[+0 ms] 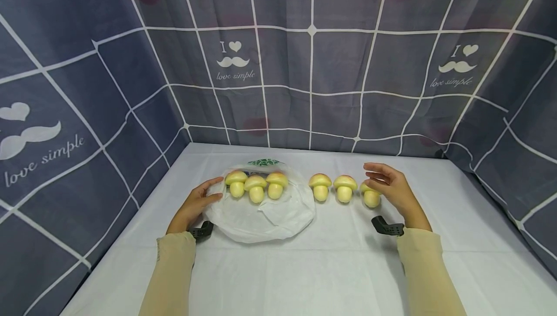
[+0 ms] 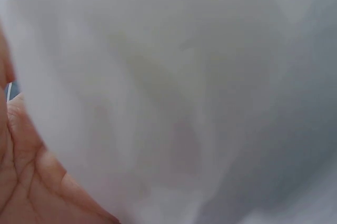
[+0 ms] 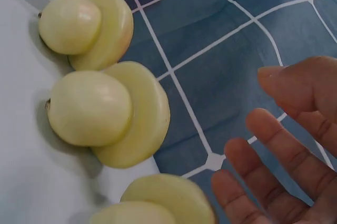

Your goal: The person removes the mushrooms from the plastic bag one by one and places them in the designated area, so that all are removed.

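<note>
A white plastic bag (image 1: 278, 222) lies spread on the table, with three yellow toy mushrooms (image 1: 256, 195) with reddish-tinged caps at its mouth. My left hand (image 1: 196, 205) holds the bag's left edge, thumb and fingers apart around it; the bag hides the fingers in the left wrist view. To the right of the bag, three more mushrooms (image 1: 344, 195) stand in a row. My right hand (image 1: 393, 188) hovers over the rightmost one (image 1: 372, 199), partly covering it in the head view. Its fingers are spread and hold nothing, as the right wrist view shows.
A white cloth covers the table (image 1: 304, 277). Dark grey-blue curtains (image 1: 283, 60) with white grid lines enclose it at the back and both sides. Each wrist carries a black camera mount (image 1: 385, 226).
</note>
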`<state>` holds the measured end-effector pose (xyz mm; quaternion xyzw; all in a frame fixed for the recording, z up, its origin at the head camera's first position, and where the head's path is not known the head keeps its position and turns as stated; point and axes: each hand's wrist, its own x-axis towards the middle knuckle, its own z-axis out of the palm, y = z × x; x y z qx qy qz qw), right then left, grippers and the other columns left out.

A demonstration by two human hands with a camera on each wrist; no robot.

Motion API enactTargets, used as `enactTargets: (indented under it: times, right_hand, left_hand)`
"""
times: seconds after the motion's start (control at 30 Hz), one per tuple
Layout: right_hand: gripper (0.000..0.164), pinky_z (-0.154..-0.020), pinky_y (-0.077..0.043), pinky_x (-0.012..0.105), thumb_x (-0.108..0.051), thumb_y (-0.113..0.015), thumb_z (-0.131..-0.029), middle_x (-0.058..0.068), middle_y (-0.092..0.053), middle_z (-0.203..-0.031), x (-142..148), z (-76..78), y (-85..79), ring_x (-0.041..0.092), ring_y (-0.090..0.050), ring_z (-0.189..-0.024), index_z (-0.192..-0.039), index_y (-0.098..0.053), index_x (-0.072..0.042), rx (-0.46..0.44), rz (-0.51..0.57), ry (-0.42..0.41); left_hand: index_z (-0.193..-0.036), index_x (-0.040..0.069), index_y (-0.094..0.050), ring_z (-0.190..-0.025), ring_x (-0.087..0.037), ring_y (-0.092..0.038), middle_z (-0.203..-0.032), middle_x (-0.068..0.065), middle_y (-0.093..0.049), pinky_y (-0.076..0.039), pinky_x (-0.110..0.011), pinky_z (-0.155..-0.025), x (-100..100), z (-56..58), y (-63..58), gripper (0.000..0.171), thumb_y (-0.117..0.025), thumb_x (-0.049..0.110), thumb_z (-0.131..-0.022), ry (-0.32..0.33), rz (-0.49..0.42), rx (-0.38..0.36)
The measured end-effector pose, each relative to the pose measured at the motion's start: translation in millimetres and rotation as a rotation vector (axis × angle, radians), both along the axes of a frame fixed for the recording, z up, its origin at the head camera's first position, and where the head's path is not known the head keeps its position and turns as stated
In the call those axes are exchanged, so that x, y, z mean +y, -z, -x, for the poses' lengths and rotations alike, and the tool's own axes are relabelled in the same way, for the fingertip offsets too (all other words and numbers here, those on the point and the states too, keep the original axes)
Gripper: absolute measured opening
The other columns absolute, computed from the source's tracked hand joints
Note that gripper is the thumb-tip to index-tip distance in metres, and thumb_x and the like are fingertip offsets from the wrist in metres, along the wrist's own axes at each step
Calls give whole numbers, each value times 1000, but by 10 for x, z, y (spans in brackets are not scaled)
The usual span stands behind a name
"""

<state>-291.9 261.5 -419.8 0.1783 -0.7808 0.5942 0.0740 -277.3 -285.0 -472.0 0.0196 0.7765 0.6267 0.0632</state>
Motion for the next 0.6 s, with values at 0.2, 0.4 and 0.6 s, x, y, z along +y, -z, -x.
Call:
enactTargets:
  times: [0.2, 0.4, 0.6]
  right_hand:
    - [47, -93, -54, 16, -1, -71, -102, -21, -67, -124, -77, -9, -53, 4, -67, -115, -145, -57, 13, -33, -61, -11]
    - [47, -93, -54, 18, -4, -71, -103, 21, -66, -141, -185, -20, -85, 7, -68, -112, -146, -58, 10, -70, -106, -21]
    - [43, -91, -55, 18, -5, -71, -104, 33, -60, -144, -318, -8, -57, 0, -66, -108, -143, -61, 10, -66, -101, -30]
  left_hand:
    - [-168, 2, -35, -149, -40, -38, -176, -23, -24, -54, -20, -90, -1, 1, -5, 70, -68, 10, -106, -1, 0, 2]
    - [-167, 1, -36, -151, -41, -35, -176, -23, -24, -52, -19, -91, -3, 3, -11, 69, -67, 9, -106, -1, -10, 14]
    - [-168, 2, -36, -151, -39, -36, -176, -23, -24, -53, -19, -91, 1, 8, 3, 69, -66, 8, -106, -4, -7, 6]
